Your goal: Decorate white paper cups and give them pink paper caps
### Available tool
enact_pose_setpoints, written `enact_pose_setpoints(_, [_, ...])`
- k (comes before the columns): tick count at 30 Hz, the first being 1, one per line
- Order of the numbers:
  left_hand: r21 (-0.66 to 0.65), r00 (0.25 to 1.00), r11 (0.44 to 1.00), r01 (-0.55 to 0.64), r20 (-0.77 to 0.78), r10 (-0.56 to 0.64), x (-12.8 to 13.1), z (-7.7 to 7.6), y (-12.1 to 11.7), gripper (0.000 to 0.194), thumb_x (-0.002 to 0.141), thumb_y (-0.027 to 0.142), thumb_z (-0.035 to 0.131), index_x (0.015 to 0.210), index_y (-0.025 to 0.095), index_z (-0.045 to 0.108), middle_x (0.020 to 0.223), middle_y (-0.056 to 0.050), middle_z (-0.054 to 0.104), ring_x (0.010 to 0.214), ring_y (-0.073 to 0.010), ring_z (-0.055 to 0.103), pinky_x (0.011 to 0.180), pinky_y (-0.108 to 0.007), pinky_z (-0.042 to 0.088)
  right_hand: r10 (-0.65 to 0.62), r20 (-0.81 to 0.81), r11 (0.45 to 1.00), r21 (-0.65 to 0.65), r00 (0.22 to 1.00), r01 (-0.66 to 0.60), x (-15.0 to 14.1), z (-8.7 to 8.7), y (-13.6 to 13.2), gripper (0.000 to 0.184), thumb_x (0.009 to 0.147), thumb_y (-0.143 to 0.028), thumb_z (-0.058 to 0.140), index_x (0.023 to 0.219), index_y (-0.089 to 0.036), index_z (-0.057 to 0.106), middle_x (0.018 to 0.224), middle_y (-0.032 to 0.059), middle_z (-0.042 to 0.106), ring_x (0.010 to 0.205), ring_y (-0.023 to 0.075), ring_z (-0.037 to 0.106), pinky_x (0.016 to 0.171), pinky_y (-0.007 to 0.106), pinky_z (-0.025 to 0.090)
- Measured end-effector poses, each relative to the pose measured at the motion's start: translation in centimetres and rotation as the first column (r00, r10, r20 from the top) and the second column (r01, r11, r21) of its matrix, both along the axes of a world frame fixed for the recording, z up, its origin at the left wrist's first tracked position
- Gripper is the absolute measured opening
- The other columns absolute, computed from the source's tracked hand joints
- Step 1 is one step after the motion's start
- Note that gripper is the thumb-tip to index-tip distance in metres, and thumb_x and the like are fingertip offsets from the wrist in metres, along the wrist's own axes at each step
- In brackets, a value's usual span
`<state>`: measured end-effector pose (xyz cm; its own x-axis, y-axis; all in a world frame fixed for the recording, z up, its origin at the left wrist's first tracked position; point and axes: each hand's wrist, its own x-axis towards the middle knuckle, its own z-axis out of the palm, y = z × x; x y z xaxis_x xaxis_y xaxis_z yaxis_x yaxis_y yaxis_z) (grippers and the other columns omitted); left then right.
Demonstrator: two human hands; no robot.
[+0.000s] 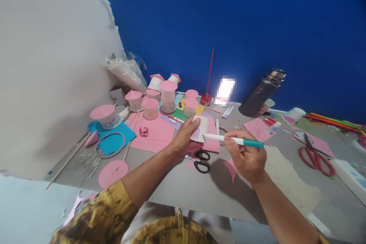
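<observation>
Left hand (184, 135) sits at frame centre, fingers curled and clamped on a paper cup (200, 129) held sideways, thumb on top, purple scribble visible on the cup wall. Right hand (246, 156) is just right of it, fingers pinched together around a marker (234, 140) with a white barrel and teal rear end; the white tip points left and sits touching or just off the cup's wall, can't tell which. Both hands hover over the grey table (177, 187). Directly below the cup: black-handled scissors (201, 161) lying flat, with pink paper scraps beside them. Behind the hands, a pink paper sheet (154, 131) lies on the table; a crumpled pink bit rests on it. Upper-centre left: a cluster of finished cups with pink lids (162, 97), upside down, some stacked. Far left of those, a stack of plain cups (126, 73) lies tilted against the white wall. Left of frame: one pink-lidded cup on a blue sheet (113, 135) with a wire ring over the sheet's near edge. A pink paper disc (113, 173) lies near the lower left edge of the table. Right side: red scissors (314, 156) flat on the table, dark flask (261, 91) tilted against the blue wall, pipe cleaners (334, 121) at far right. Red pot with a red stick (206, 97) stands at centre back.
</observation>
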<state>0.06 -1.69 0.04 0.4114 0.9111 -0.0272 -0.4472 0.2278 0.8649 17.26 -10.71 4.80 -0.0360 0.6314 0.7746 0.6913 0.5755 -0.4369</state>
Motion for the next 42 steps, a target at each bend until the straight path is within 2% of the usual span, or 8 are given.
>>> enact_pose_setpoints(5, [0.069,0.999,0.997,-0.045,-0.007,0.046,0.0,0.0,0.0,0.039,0.085,0.051,0.074,0.1,0.016,0.069,0.086,-0.003,0.064,0.076,-0.0147,0.059,0.069,-0.023,0.048,0.119,0.066,0.992,0.022,0.991,-0.12,-0.1,0.5,0.1,0.008,0.093,-0.016,0.059,0.091,-0.022,0.064,0.074,0.0015,0.069,0.06,0.0152,0.065,0.057,0.026,0.053])
enact_pose_setpoints(11, [-0.066,0.999,0.998,0.004,0.049,-0.001,0.0,0.5,0.0,0.045,0.08,0.054,0.077,0.104,0.018,0.067,0.083,-0.002,0.062,0.066,-0.0146,0.059,0.061,-0.026,0.052,0.083,0.04,0.996,0.034,0.996,-0.084,0.3,0.5,0.0,0.008,0.093,-0.016,0.06,0.089,-0.023,0.064,0.074,0.0017,0.07,0.063,0.0168,0.066,0.058,0.028,0.054])
enact_pose_setpoints(14, [-0.12,0.998,0.993,0.016,0.064,-0.008,0.1,0.8,0.0,0.048,0.079,0.054,0.077,0.106,0.017,0.066,0.078,-0.002,0.061,0.064,-0.0173,0.061,0.057,-0.03,0.055,0.076,0.02,0.996,0.034,0.997,-0.077,0.3,0.3,-0.1,0.009,0.093,-0.016,0.06,0.089,-0.023,0.063,0.075,0.0011,0.069,0.061,0.0155,0.065,0.057,0.027,0.053])
enact_pose_setpoints(20, [-0.254,0.993,0.962,0.096,0.085,-0.076,-0.1,0.9,-0.1,0.048,0.087,0.058,0.066,0.103,0.013,0.064,0.081,-0.011,0.068,0.065,-0.0234,0.067,0.055,-0.037,0.058,0.076,-0.006,0.997,0.033,0.997,-0.075,0.4,0.1,-0.2,0.008,0.094,-0.017,0.059,0.09,-0.023,0.062,0.075,0.0018,0.068,0.062,0.0159,0.065,0.056,0.028,0.053])
enact_pose_setpoints(23, [-0.269,0.989,0.955,0.123,0.114,-0.095,-0.1,0.9,-0.1,0.05,0.09,0.059,0.062,0.101,0.011,0.064,0.082,-0.014,0.07,0.065,-0.024,0.068,0.055,-0.037,0.059,0.113,-0.021,0.994,0.007,0.993,-0.113,0.6,0.1,-0.1,0.009,0.094,-0.016,0.058,0.091,-0.023,0.062,0.077,0.0024,0.069,0.063,0.0162,0.065,0.057,0.028,0.053])
enact_pose_setpoints(29, [-0.252,0.982,0.955,0.158,0.145,-0.125,0.0,0.9,0.0,0.049,0.092,0.058,0.058,0.101,0.011,0.065,0.081,-0.014,0.071,0.061,-0.0245,0.068,0.052,-0.038,0.057,0.231,-0.017,0.972,0.037,0.973,-0.23,1.0,-0.1,0.1,0.014,0.09,-0.011,0.059,0.095,-0.023,0.064,0.078,0.0032,0.067,0.071,0.0195,0.067,0.067,0.034,0.056])
enact_pose_setpoints(32, [-0.259,0.98,0.952,0.162,0.155,-0.124,-0.2,0.9,0.1,0.046,0.094,0.055,0.055,0.102,0.011,0.065,0.081,-0.014,0.071,0.061,-0.0244,0.068,0.053,-0.039,0.058,0.284,-0.009,0.957,0.07,0.959,-0.283,1.0,0.0,0.0,0.019,0.087,-0.007,0.059,0.096,-0.023,0.065,0.078,0.0033,0.066,0.071,0.0195,0.065,0.066,0.034,0.055])
enact_pose_setpoints(42, [-0.328,0.979,0.932,0.154,0.181,-0.098,-0.3,1.1,0.2,0.049,0.097,0.052,0.051,0.107,0.006,0.067,0.082,-0.016,0.071,0.069,-0.0242,0.07,0.057,-0.035,0.06,0.408,0.068,0.911,0.025,0.91,-0.411,1.0,0.9,-0.4,0.024,0.082,-0.006,0.055,0.096,-0.02,0.068,0.086,0.007,0.062,0.071,0.0191,0.06,0.062,0.033,0.051])
